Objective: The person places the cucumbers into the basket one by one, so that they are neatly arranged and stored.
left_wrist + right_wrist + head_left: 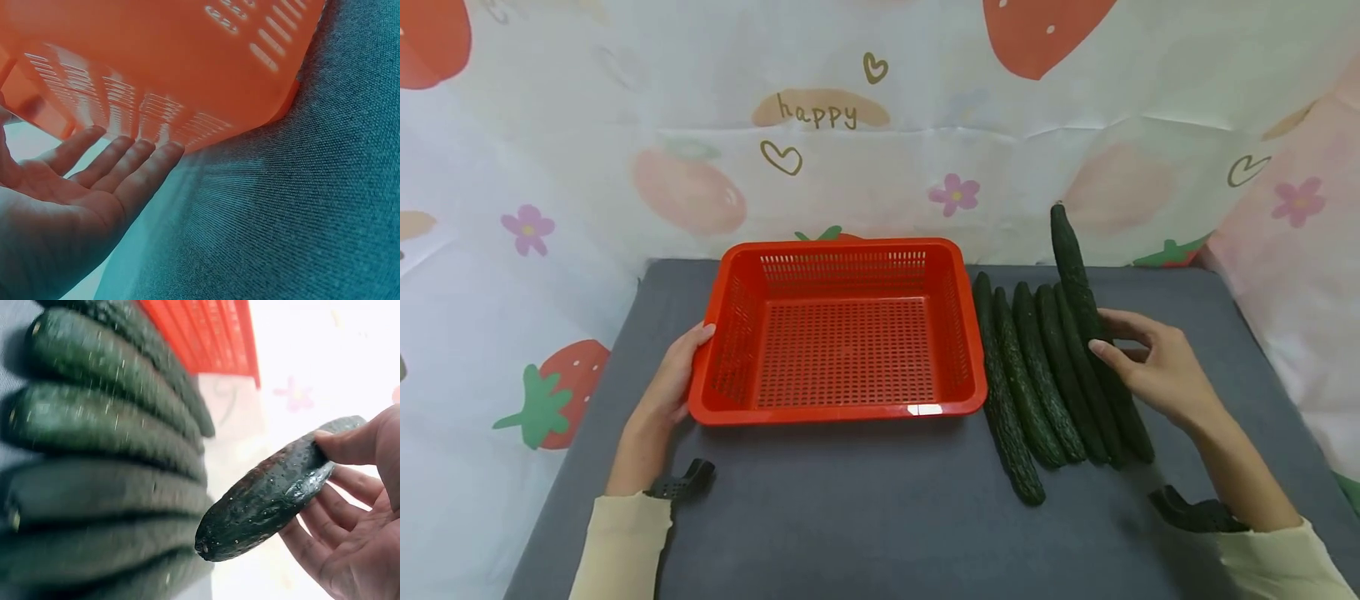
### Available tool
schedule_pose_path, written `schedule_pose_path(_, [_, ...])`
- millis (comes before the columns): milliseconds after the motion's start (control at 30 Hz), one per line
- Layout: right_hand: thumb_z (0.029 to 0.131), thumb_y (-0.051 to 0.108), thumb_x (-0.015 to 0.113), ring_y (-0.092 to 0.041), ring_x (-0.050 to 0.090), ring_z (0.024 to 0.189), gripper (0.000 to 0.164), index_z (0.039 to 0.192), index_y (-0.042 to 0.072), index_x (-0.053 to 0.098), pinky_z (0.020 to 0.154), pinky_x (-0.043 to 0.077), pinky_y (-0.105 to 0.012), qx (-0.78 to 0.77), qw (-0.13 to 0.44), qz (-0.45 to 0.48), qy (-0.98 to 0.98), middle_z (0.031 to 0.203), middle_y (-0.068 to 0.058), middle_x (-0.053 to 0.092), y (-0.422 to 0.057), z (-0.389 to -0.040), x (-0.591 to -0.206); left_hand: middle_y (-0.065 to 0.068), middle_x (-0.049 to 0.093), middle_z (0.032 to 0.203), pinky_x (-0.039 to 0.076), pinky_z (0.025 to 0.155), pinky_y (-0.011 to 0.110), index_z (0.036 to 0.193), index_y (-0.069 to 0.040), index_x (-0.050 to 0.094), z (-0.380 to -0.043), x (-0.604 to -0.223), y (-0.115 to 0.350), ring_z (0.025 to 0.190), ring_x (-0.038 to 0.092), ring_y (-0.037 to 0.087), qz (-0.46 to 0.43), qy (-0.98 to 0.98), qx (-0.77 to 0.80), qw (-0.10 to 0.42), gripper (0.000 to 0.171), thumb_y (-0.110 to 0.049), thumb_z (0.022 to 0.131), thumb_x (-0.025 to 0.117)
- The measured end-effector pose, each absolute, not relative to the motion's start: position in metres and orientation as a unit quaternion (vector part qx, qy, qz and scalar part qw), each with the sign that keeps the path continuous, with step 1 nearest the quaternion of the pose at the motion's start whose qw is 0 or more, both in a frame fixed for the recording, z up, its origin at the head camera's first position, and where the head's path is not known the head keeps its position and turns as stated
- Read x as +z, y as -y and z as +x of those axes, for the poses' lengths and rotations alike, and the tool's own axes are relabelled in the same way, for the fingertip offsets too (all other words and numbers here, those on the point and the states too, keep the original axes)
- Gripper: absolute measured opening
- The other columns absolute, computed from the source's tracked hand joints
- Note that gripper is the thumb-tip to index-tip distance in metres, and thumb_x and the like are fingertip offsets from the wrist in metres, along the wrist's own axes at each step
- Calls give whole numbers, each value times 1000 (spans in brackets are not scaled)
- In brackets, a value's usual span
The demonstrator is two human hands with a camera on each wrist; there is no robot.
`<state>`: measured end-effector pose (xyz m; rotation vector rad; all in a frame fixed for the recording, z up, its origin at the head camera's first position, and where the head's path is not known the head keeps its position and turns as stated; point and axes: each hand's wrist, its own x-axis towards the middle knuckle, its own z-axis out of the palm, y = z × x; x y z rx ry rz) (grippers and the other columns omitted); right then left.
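A red plastic basket (846,350) with slotted walls stands on the cloth-covered table. My left hand (675,367) grips its left rim, thumb on top; in the left wrist view the fingers (128,162) reach against the outer wall from below. Over on the right, my right hand (1157,367) pinches a dark green cucumber (1075,275) between thumb and fingers. That cucumber (262,494) is raised off the table, as the right wrist view shows. Several other cucumbers (1015,392) lie side by side between the basket and the right hand.
Grey cloth (850,508) covers the table. A white curtain (880,167) printed with strawberries, hearts and flowers hangs behind it and along both sides. Each wrist carries a black strap mount (1198,510). The leftmost cucumber lies close by the basket's right wall.
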<state>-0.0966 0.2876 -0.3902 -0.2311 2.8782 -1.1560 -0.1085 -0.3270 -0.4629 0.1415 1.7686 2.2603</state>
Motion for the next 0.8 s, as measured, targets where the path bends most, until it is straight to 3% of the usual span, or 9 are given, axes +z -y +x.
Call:
schedule_pose_path(67, [107, 27, 65, -48, 58, 132, 54, 154, 5, 51, 94, 58, -23, -375, 16, -92, -922, 152, -30, 56, -276, -99, -387, -6, 74, 114, 63, 87, 23, 140, -14, 49, -109, -462, 328, 98, 76, 6, 49, -607, 781, 134, 31, -31, 115, 42])
schedule_pose_path(167, [106, 24, 66, -49, 59, 132, 52, 153, 5, 53, 96, 58, -52, -376, 15, -123, -918, 151, -29, 57, -260, -103, -382, -6, 74, 113, 63, 86, 23, 139, -14, 50, -110, -461, 328, 97, 75, 6, 48, -608, 781, 131, 31, -32, 115, 42])
schedule_pose_path(233, [105, 21, 67, -49, 63, 128, 50, 151, 5, 55, 93, 58, -58, -377, 13, -144, -915, 150, -28, 58, -250, -104, -378, -5, 73, 114, 63, 85, 23, 139, -13, 49, -110, -462, 328, 97, 75, 6, 54, -610, 779, 132, 31, -31, 116, 41])
schedule_pose_path(800, [99, 8, 72, -36, 70, 118, 42, 141, 8, 66, 98, 60, -58, -355, 44, -263, -896, 137, -16, 71, -173, -124, -349, -7, 74, 115, 63, 86, 23, 141, -16, 49, -108, -462, 326, 99, 76, 6, 50, -600, 786, 138, 31, -30, 116, 39])
